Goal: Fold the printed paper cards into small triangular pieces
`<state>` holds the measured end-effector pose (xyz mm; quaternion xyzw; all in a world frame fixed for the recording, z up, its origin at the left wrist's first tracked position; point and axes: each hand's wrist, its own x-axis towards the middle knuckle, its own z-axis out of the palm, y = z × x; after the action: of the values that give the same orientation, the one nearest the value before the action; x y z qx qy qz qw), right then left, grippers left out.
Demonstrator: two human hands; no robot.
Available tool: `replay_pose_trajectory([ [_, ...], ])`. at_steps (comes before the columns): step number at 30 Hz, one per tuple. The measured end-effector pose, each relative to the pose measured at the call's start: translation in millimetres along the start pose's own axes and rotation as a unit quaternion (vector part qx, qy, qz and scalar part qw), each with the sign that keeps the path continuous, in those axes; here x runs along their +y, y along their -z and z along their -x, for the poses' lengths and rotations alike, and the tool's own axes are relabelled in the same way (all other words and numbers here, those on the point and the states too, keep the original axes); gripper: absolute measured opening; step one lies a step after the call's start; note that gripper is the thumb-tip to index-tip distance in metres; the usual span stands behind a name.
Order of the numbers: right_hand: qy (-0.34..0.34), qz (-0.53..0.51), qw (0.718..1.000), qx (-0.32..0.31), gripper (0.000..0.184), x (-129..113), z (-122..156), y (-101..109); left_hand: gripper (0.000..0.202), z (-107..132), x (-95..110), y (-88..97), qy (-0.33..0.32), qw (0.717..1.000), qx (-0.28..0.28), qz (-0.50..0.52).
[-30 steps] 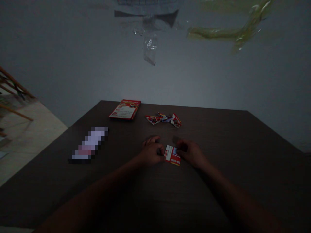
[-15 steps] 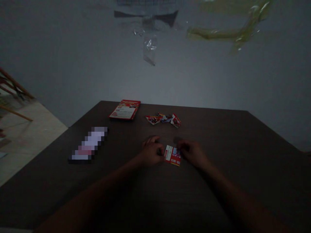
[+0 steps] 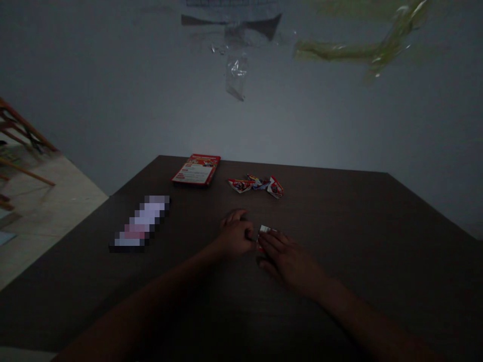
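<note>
A small red and white printed paper (image 3: 263, 230) lies on the dark table, mostly covered by my right hand (image 3: 289, 256). That hand rests flat over it, fingers stretched toward the upper left and thumb out to the side. My left hand (image 3: 237, 236) stays at the paper's left edge, fingers apart and loosely bent on the tabletop, its thumb side close to the paper. Whether the left thumb touches the edge is too dark to tell. Beyond both hands sits a folded paper piece (image 3: 256, 185), red, white and blue, with pointed ends.
A stack of red and white printed sheets (image 3: 196, 170) lies at the table's (image 3: 339, 201) back left. A phone with a blurred screen (image 3: 141, 223) is on the left. Behind the table rises a wall (image 3: 302, 115) with tape remnants. Wooden furniture legs (image 3: 26, 125) show at far left.
My right hand has moved left from the paper's right edge, flattening from a pinch to lie across it. My left hand has barely moved. The view has shifted slightly.
</note>
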<state>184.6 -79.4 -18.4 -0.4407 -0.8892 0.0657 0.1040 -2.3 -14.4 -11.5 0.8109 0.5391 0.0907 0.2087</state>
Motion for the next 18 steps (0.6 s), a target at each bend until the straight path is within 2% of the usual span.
replay_pose_trajectory([
  [6,-0.022,0.024,0.999,0.019,0.055,-3.5,-5.5,0.1,0.027,0.7,0.3,1.4,-0.011,1.000,-0.008,-0.005],
  [12,-0.036,0.040,0.998,0.012,0.063,-2.0,-15.1,6.7,0.025,2.1,1.4,2.0,-0.008,1.000,-0.011,-0.003],
  [18,-0.028,0.038,0.999,0.011,0.067,-2.7,-13.7,9.2,0.024,3.3,1.2,3.5,-0.002,1.000,-0.012,-0.008],
])
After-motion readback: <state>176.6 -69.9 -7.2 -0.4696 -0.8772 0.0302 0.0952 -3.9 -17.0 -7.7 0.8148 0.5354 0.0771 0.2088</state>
